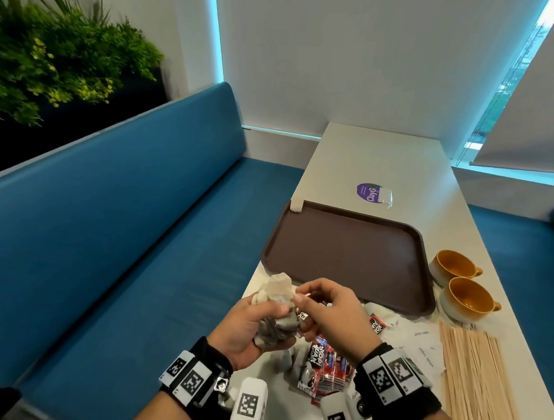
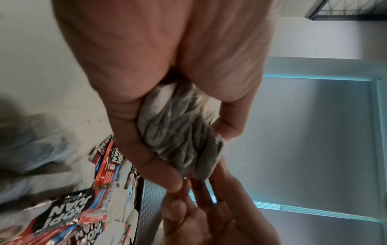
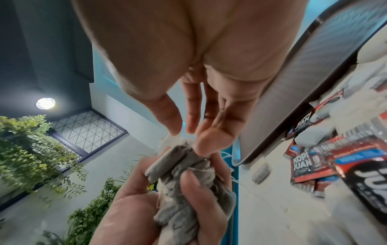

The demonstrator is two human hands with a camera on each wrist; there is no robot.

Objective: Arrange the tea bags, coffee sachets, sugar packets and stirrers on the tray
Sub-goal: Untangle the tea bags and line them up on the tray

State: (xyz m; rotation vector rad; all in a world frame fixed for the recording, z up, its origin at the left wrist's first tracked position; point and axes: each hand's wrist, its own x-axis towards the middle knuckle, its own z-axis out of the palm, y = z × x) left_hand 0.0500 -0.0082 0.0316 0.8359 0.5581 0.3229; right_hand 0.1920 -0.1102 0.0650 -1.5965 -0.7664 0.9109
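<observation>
The left hand (image 1: pixel 247 324) grips a bunch of tea bags (image 1: pixel 276 319) while the right hand (image 1: pixel 331 312) pinches its top. At 12 o'clock lies the brown tray (image 1: pixel 347 255); stirrers (image 1: pixel 478 384) lie at 3 o'clock on the table (image 1: pixel 384 157).

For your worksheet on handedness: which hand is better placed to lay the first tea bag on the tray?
Right. The right hand already pinches the top of the tea bags and is nearer the tray; the left hand grips the bunch.
</observation>
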